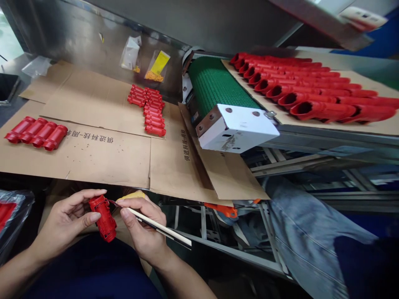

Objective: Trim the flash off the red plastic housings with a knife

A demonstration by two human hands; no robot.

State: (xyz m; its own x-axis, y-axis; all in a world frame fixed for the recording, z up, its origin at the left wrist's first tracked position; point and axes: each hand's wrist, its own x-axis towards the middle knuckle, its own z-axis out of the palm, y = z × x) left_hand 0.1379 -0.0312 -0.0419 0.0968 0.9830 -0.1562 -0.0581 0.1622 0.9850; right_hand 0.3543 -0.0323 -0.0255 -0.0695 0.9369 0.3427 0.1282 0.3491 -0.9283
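Note:
My left hand (73, 220) grips a red ribbed plastic tube part (106, 218) between thumb and fingers, tilted over my lap. My right hand (145, 226) is closed pen-fashion around a slim hand tool with a white-and-black handle (162, 229). The tool's thin dark tip meets or nearly meets the upper side of the red part; its exact kind I cannot make out. Something yellow (132, 194) covers or lies against the right index finger. On the cardboard (124, 166) beyond my hands, several similar red parts (40, 132) lie side by side at the left.
More small red parts (152, 110) lie grouped at the cardboard's back. A green conveyor belt (218, 81) with a white end block (238, 128) stands to the right, beside rows of larger red parts (324, 110). Another person's jeans leg (308, 232) is at right. A plastic-lined bin (18, 216) sits left.

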